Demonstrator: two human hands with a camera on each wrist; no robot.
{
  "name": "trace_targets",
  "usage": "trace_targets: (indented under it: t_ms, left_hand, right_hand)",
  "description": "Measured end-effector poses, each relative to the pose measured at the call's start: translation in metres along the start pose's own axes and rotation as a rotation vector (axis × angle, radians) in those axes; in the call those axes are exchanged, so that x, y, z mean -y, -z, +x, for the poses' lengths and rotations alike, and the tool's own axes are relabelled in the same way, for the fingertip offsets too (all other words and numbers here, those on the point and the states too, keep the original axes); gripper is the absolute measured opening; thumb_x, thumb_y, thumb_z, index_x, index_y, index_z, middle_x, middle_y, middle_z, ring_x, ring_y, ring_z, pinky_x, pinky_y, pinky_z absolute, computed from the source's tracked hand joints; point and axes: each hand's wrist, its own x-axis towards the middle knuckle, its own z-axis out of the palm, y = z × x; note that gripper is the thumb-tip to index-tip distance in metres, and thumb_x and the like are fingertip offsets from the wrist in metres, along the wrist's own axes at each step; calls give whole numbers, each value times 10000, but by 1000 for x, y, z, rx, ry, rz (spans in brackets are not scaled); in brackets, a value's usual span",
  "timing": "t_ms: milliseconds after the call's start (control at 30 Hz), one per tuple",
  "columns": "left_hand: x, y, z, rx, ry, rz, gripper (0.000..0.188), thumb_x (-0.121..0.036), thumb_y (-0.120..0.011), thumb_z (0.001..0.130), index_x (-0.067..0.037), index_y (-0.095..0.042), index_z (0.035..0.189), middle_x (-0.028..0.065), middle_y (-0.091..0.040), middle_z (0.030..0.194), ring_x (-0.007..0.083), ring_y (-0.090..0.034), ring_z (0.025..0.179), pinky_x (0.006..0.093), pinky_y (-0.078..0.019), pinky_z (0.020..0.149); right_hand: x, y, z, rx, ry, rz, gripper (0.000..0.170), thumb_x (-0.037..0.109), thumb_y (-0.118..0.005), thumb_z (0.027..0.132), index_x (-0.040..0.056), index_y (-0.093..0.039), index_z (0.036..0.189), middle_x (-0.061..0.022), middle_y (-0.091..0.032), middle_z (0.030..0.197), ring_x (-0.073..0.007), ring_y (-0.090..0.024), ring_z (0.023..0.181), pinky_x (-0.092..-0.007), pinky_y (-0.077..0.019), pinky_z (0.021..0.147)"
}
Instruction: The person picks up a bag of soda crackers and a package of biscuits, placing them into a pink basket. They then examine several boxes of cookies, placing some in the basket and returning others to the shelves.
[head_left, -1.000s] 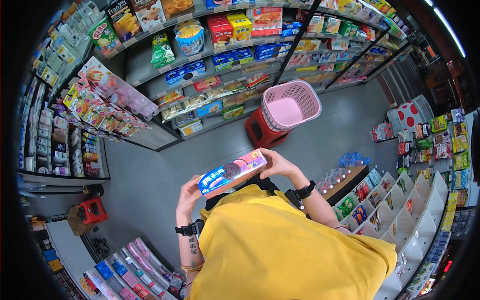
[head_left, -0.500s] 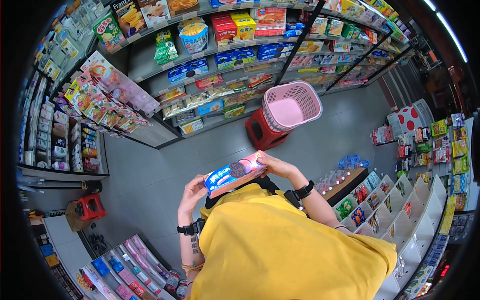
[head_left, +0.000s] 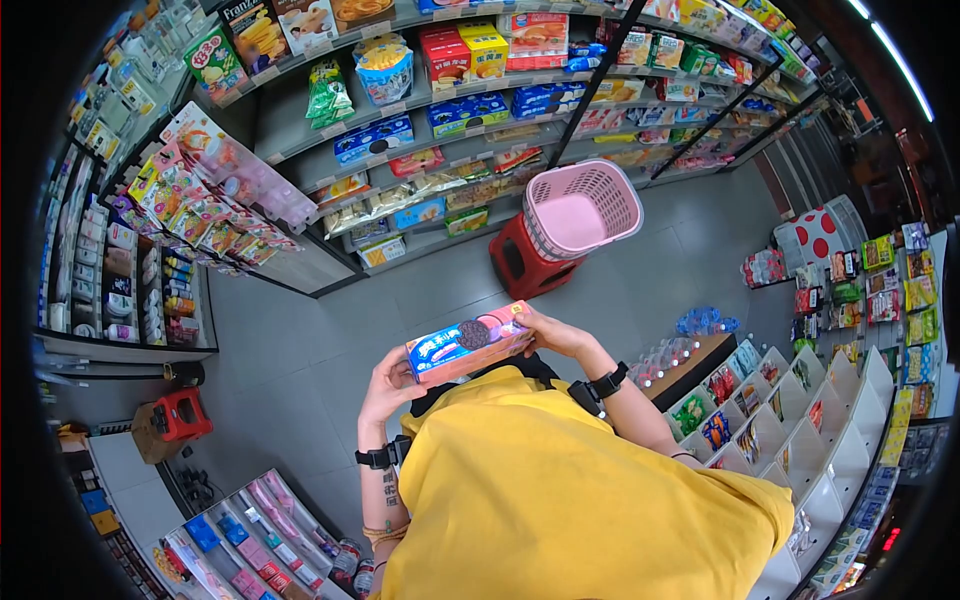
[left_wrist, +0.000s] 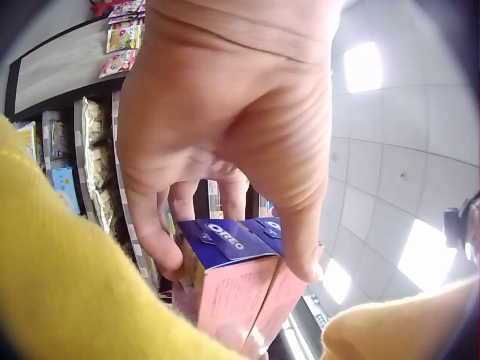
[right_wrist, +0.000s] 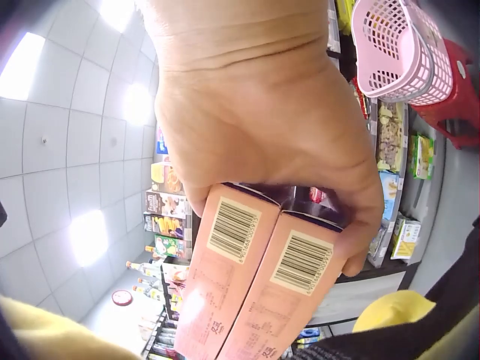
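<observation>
Two pink-and-blue Oreo boxes (head_left: 465, 343) are held side by side in front of my chest, with the printed cookie picture facing up in the head view. My left hand (head_left: 386, 388) grips their left end; in the left wrist view the thumb and fingers straddle the blue end flaps (left_wrist: 229, 240). At the opposite end, my right hand (head_left: 560, 334) pinches the boxes between thumb and fingers. Two barcodes (right_wrist: 301, 262) show on the pink undersides in the right wrist view.
A pink basket (head_left: 585, 208) sits on a red stool (head_left: 535, 255) ahead. Snack shelves (head_left: 400, 140) curve along the back. At right stands a white compartment rack (head_left: 800, 430) beside several bottles (head_left: 665, 360). A lower-left display (head_left: 255, 540) holds small packages. Another red stool (head_left: 183, 417) is at left.
The boxes' left end has shifted slightly right and down, and they have tilted to show more pink side. My left hand moved with them; the right hand stays almost in place.
</observation>
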Motion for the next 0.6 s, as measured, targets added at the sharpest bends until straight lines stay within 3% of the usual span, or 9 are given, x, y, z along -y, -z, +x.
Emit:
trace_targets:
  t_ms: [267,600]
  left_hand:
    - [0,-1,-2,-31,96,89,643,-9,-838,742,-13,-563,1322,57,-626,1211,138,-621,1050,269,-539,857]
    - [6,4,-5,-21,84,157,666,-44,-854,737,-21,-533,1320,74,-624,1221,169,-604,1100,314,-541,896]
  right_hand:
    - [-7,-3,1,-94,10,-106,691,623,-403,987,110,-349,1445,-79,-530,1299,-150,-544,1102,-262,-520,751]
    - [2,-12,-4,-61,48,-205,603,565,-431,1000,92,-395,1373,-43,-548,1141,-114,-536,961,-240,-476,691]
